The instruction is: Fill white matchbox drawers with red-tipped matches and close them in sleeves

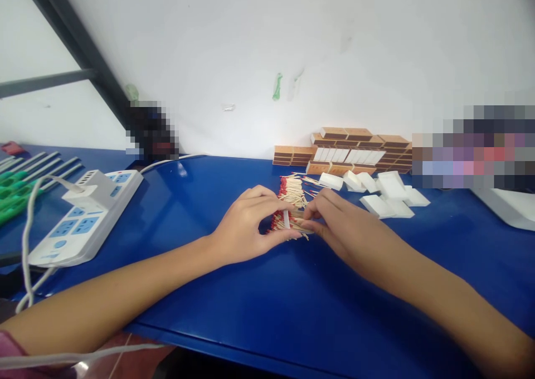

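Note:
A pile of red-tipped matchsticks (291, 192) lies on the blue table (267, 301). My left hand (246, 226) and my right hand (340, 223) meet over the near end of the pile. Between them they pinch a bundle of matches and a small white matchbox tray (286, 219). Both hands have their fingers curled closed around it. The tray is mostly hidden by fingers and matches.
Loose white matchbox trays (387, 195) lie to the right of the pile. Stacked brown matchbox sleeves (355, 147) stand against the white wall. A white power strip (86, 212) with a cable sits at the left, next to green-handled tools (16, 186). A white object (507, 206) sits far right.

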Demonstrator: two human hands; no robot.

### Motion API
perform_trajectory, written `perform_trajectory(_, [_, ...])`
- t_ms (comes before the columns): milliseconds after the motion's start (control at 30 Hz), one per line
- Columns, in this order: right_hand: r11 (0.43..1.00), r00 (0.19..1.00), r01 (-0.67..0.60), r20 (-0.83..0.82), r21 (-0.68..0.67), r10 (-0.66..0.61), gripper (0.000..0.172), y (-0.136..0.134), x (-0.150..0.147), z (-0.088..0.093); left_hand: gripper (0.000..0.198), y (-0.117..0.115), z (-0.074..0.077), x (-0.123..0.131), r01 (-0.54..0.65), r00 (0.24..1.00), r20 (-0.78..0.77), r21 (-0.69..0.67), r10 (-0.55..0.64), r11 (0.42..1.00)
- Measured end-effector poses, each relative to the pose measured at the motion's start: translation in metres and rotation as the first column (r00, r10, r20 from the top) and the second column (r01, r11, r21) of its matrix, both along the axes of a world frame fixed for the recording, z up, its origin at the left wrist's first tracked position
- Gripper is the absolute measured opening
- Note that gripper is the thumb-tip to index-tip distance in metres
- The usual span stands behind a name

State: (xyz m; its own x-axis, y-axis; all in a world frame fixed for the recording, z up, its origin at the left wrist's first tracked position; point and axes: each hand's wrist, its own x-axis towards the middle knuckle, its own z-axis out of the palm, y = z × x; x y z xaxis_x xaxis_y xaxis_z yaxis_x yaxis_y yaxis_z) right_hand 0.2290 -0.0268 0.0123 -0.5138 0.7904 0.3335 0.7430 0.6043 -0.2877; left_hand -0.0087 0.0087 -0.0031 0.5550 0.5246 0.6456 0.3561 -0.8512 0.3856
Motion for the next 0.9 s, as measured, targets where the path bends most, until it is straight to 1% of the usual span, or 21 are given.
perform_trajectory(67, [0.999,1.0,-0.009,0.016,0.036,0.009,0.021,-0.002,-0.003,-0.001,0.04,0.0,0.0,0.0,0.005,1.0,0.005,0.002,-0.005,1.0])
perform_trajectory(167, [0.999,0.999,-0.026,-0.038,0.048,0.028,0.016,-0.002,0.0,0.003,0.041,0.0,0.001,0.001,-0.008,1.0,0.02,-0.007,0.008,1.0])
perform_trajectory(200, [0.999,0.998,-0.013,-0.063,0.053,0.016,0.015,-0.002,0.002,0.005,0.041,0.0,0.001,0.001,-0.019,0.999,0.033,-0.017,0.02,1.0])
perform_trajectory(267, [0.996,0.993,0.064,-0.105,0.06,-0.058,0.016,0.0,0.008,0.009,0.04,-0.001,0.003,0.001,-0.055,0.996,0.064,-0.039,0.058,0.998])
perform_trajectory(367, [0.979,0.973,0.191,-0.15,0.077,-0.178,0.024,0.001,0.009,0.01,0.036,-0.002,0.006,0.001,-0.13,0.984,0.119,-0.055,0.136,0.99])
perform_trajectory(467, [0.963,0.934,0.26,-0.272,0.076,-0.231,0.044,-0.007,-0.003,0.005,0.035,-0.003,0.008,0.001,-0.196,0.963,0.174,-0.059,0.204,0.979])
perform_trajectory(500, [0.964,0.92,0.261,-0.314,0.045,-0.234,0.053,-0.011,-0.009,0.003,0.035,-0.003,0.008,0.001,-0.209,0.957,0.19,-0.062,0.217,0.976])
perform_trajectory(567, [0.978,0.914,0.197,-0.347,-0.071,-0.209,0.065,-0.021,-0.02,0.0,0.034,-0.004,0.008,0.001,-0.214,0.952,0.21,-0.069,0.224,0.974])
perform_trajectory(633, [0.978,0.918,0.108,-0.36,-0.181,-0.168,0.069,-0.03,-0.028,-0.002,0.034,-0.005,0.009,0.001,-0.206,0.952,0.219,-0.07,0.216,0.976])
perform_trajectory(700, [0.968,0.907,0.08,-0.385,-0.239,-0.17,0.069,-0.034,-0.03,-0.003,0.034,-0.005,0.009,0.001,-0.197,0.955,0.215,-0.062,0.206,0.978])
perform_trajectory(800, [0.966,0.883,0.126,-0.418,-0.226,-0.212,0.07,-0.034,-0.029,-0.005,0.035,-0.004,0.009,0.001,-0.2,0.955,0.21,-0.057,0.207,0.978])
perform_trajectory(833, [0.97,0.889,0.128,-0.411,-0.206,-0.205,0.07,-0.033,-0.028,-0.006,0.035,-0.004,0.009,0.001,-0.201,0.955,0.211,-0.058,0.209,0.978])
perform_trajectory(900, [0.984,0.922,0.089,-0.361,-0.155,-0.141,0.071,-0.032,-0.028,-0.007,0.033,-0.004,0.008,0.001,-0.2,0.954,0.214,-0.065,0.21,0.978])
